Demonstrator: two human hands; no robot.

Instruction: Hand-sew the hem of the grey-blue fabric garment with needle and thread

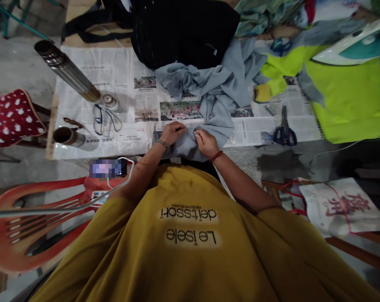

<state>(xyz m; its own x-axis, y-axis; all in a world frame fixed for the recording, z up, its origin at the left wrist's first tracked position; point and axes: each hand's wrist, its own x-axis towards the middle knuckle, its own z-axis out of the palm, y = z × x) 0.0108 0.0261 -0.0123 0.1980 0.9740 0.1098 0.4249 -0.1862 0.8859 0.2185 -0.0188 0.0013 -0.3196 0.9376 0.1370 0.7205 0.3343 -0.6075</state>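
A length of grey cloth [213, 107] lies crumpled across the newspaper and hangs over the table's near edge toward my lap. My left hand [173, 133] is closed in a pinch at the cloth's near end, its fingertips against the fabric. Just to the right, my right hand [206, 143] pinches a small, thin, shiny thing [194, 133] that looks like a needle; it is too small to be sure. The two sets of fingertips are a short gap apart, with grey cloth below and between them.
Newspaper [114, 79] covers the table. At left stand a steel flask [72, 73], glasses [105, 119] and a cup [68, 137]. A black bag [183, 31] lies behind the cloth. Scissors [285, 128], a yellow-green garment [350, 92] and an iron [356, 44] are at right.
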